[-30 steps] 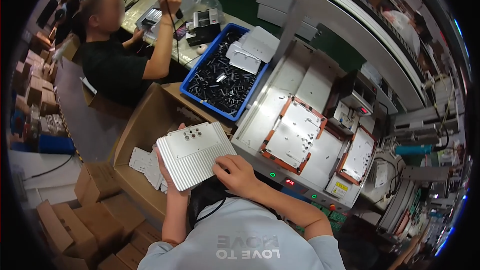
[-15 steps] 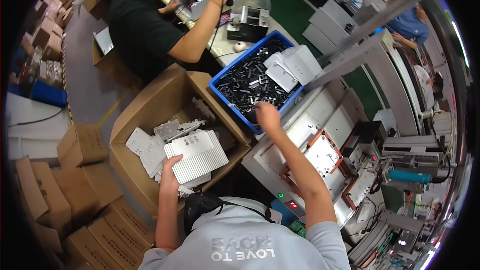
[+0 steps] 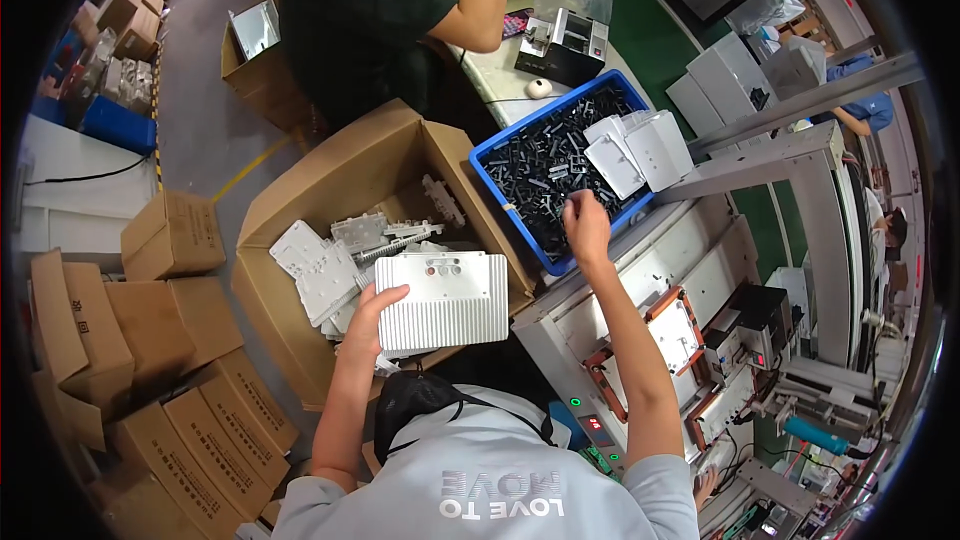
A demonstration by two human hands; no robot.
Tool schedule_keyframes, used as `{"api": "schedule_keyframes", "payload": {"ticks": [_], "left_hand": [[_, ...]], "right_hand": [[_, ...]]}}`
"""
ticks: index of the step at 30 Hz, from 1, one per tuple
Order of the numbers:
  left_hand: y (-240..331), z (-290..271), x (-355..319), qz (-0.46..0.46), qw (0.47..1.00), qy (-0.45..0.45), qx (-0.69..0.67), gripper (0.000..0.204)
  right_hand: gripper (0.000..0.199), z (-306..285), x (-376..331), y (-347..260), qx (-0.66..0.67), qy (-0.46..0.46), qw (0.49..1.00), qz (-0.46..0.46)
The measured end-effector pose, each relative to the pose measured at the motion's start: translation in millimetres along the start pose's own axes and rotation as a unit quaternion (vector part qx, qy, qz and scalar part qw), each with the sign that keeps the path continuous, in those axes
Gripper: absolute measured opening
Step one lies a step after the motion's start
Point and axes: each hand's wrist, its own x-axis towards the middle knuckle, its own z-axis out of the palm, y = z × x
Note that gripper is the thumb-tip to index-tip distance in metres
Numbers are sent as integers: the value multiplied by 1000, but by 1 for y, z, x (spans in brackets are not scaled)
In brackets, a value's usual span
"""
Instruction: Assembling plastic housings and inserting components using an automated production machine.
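My left hand (image 3: 366, 318) grips the left edge of a white ribbed rectangular panel (image 3: 445, 302), held flat over an open cardboard box (image 3: 352, 180) with several similar white plastic parts (image 3: 322, 262) inside. My right hand (image 3: 586, 225) reaches forward into a blue bin (image 3: 512, 236) filled with small black parts (image 3: 545, 170), fingers curled down among them. Whether it holds one is hidden. White flat covers (image 3: 638, 148) lie at the bin's far end.
A person in a dark shirt (image 3: 372, 20) works at the bench just beyond the box. A grey machine with orange-framed fixtures (image 3: 680, 335) stands to my right. Stacked cardboard cartons (image 3: 130, 340) line the floor at left. A blue crate (image 3: 118, 125) sits far left.
My right hand left the white panel and reached forward into the blue bin. My left hand still holds the panel, now over the cardboard box. The view swung left.
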Motion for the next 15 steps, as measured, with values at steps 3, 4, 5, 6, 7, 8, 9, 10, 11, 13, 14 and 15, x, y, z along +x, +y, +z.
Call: {"api": "schedule_keyframes", "payload": {"ticks": [3,4,5,6,7,8,9,10,11,13,14,15], "left_hand": [[1,23,-7,-14,999,-21,42,45],[2,29,-11,-19,998,-28,59,43],[1,33,-10,-20,997,-34,60,43],[0,36,-8,-19,993,-92,72,41],[-2,38,-8,-17,985,-149,84,39],[-5,41,-8,-19,985,-143,91,35],[-7,44,-8,-20,985,-146,94,35],[-9,47,-9,-7,983,-152,107,36],[-10,50,-10,7,980,-157,121,36],[-7,54,-12,0,979,-163,123,36],[-6,55,-14,-7,979,-165,122,36],[-8,56,-14,-8,978,-167,124,36]], "right_hand": [[16,-32,-32,-63,151,-33,972,-175],[17,-46,-45,-84,169,-75,957,-225],[17,-56,-58,-100,165,-80,944,-273],[20,-55,-71,-106,159,-96,940,-286],[25,-58,-79,-111,112,-88,938,-315],[26,-57,-84,-112,104,-74,936,-329],[28,-57,-87,-112,95,-61,933,-343],[28,-58,-91,-111,95,-58,934,-340],[28,-59,-93,-109,86,-47,938,-333],[28,-59,-96,-105,77,-33,943,-323],[28,-59,-97,-103,80,-31,945,-315],[28,-60,-98,-101,84,-31,947,-307]]}}
